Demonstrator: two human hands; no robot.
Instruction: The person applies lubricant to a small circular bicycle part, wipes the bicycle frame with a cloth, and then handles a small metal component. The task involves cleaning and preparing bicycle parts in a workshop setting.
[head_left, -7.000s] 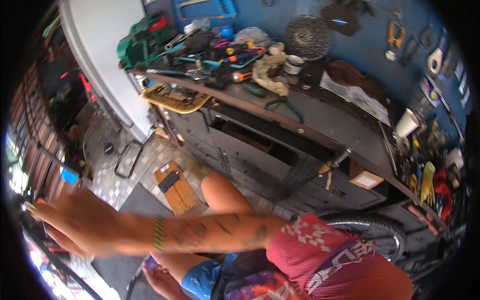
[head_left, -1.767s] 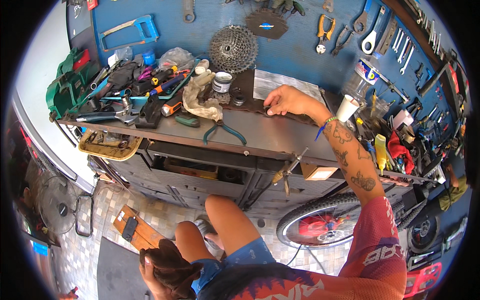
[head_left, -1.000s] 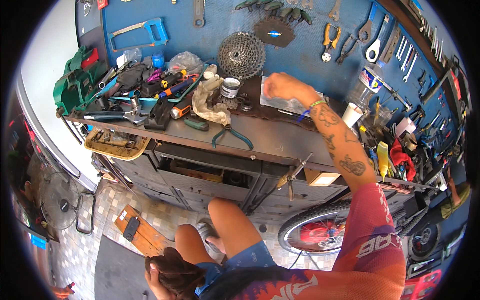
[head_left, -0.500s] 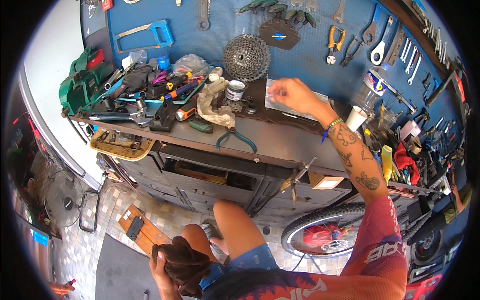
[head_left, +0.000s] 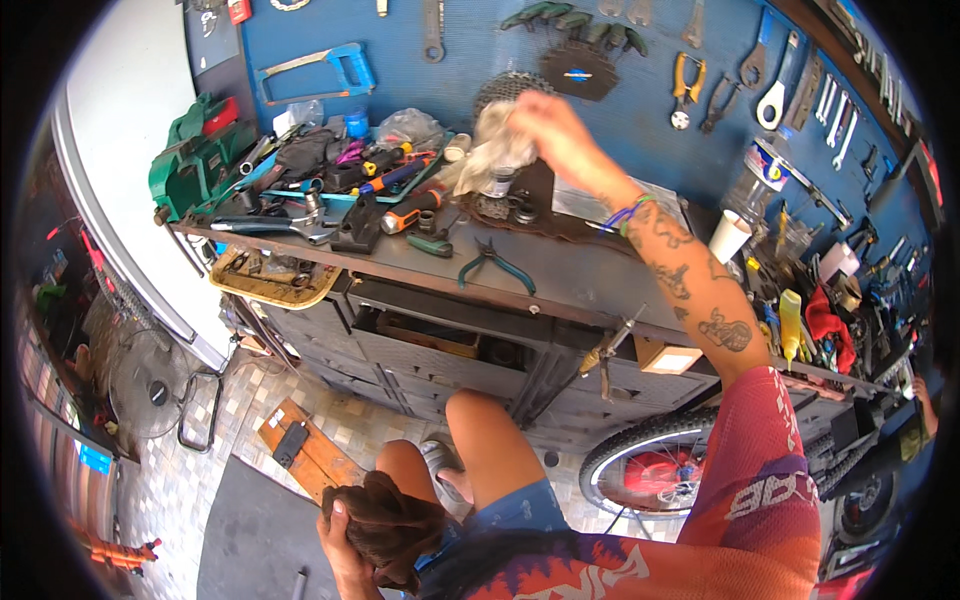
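Over the far side of the workbench, my right hand point(head_left: 553, 125) is closed on a crumpled, off-white rag point(head_left: 488, 150), lifted so that it hangs from the fingers. The rag partly covers a small tin point(head_left: 503, 185) and the bicycle cassette point(head_left: 515, 84) leaning against the blue wall. Low in front of my body, my left hand point(head_left: 338, 545) grips a bunched dark brown cloth point(head_left: 388, 530); the cloth hides some of its fingers. Below the rag, on the bench front, lie teal-handled pliers point(head_left: 495, 268).
A tray of mixed tools point(head_left: 370, 175) and a green vise point(head_left: 195, 165) stand at the bench's left. A paper cup point(head_left: 731, 232) and a clear bottle point(head_left: 752, 185) are on the right. An open drawer point(head_left: 430, 335) juts out below. A bicycle wheel point(head_left: 650, 470) leans beneath.
My right hand has moved left from above the white sheet and picked up the off-white rag from the bench. The left hand still holds the brown cloth. The view has shifted slightly.
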